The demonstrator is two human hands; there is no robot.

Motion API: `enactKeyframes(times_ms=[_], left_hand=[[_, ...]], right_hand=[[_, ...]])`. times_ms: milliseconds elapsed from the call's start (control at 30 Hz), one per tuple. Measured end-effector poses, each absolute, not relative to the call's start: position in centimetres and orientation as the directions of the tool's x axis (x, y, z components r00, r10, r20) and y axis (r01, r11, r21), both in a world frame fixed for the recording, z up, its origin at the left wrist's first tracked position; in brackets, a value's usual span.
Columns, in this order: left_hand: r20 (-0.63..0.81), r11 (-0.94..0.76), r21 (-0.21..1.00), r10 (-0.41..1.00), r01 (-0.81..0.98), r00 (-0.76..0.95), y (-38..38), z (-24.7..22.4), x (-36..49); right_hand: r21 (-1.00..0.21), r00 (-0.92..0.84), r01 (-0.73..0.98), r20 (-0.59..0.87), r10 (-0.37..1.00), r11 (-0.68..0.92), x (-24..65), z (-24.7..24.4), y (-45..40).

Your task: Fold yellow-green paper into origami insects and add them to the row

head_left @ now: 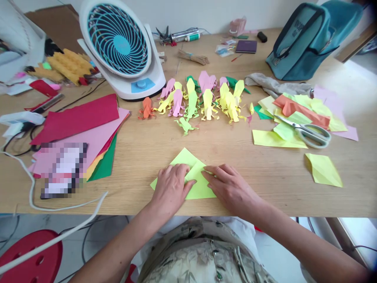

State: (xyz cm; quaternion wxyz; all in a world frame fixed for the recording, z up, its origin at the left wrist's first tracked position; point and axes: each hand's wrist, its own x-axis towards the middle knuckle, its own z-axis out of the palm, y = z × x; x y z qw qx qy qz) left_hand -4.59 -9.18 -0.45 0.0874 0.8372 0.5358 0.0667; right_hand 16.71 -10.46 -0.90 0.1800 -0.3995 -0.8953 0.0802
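Observation:
A yellow-green paper (198, 188), partly folded, lies on the wooden table near its front edge. On its left part rests my left hand (171, 185), fingers curled and thumb pointing right, gripping a raised fold by the middle. My right hand (231, 188) presses on the paper's right side, its fingers close together with the tips at the fold. The fingers cover parts of the creases. Beyond the paper, a light green folded figure (186, 125) sits in front of a group of yellow, pink and green folded figures (207, 103).
Scissors (313, 133) lie on paper scraps (279, 139) at the right, near a loose yellow piece (324, 169). Coloured sheets (79, 120) and a blurred-out object (64, 169) are at the left. A fan (120, 45) and a teal bag (300, 43) stand behind.

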Motion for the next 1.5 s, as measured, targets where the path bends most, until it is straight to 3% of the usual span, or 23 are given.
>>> enactKeyframes(times_ms=[233,500,700,867,967,1100,1267,1500], left_hand=[[-0.020,-0.453,0.087,0.890,0.887,0.456,-9.1,-0.1,-4.4],[-0.021,-0.461,0.059,0.886,0.885,0.463,-9.0,-0.2,-4.4],[-0.025,-0.464,0.073,0.884,0.883,0.467,-8.8,-0.2,-4.5],[0.004,-0.494,0.153,0.866,0.856,0.499,-8.9,0.5,-4.9],[0.125,-0.596,0.170,0.803,0.785,0.582,-10.9,0.9,-5.1],[0.162,-0.854,0.142,0.519,0.500,0.839,-14.9,-0.1,-5.0],[0.057,-0.845,0.093,0.533,0.527,0.844,-16.8,-2.3,-5.2],[0.038,-0.836,0.046,0.549,0.548,0.835,-16.8,-2.2,-5.1]], right_hand=[[-0.184,-0.605,0.753,0.187,0.774,0.632,16.2,-1.0,-11.1],[-0.182,-0.562,0.786,0.186,0.806,0.590,15.5,-1.2,-11.8],[-0.230,-0.517,0.812,0.141,0.844,0.536,16.0,-1.2,-11.9],[-0.230,-0.502,0.824,0.125,0.856,0.517,16.0,-0.9,-12.1],[-0.226,-0.500,0.825,0.132,0.856,0.518,16.0,-0.8,-12.1],[-0.205,-0.516,0.822,0.129,0.847,0.532,16.1,-0.9,-12.1],[-0.198,-0.522,0.818,0.144,0.841,0.541,16.3,-1.1,-12.0],[-0.223,-0.525,0.806,0.158,0.836,0.548,16.4,-1.0,-12.1]])
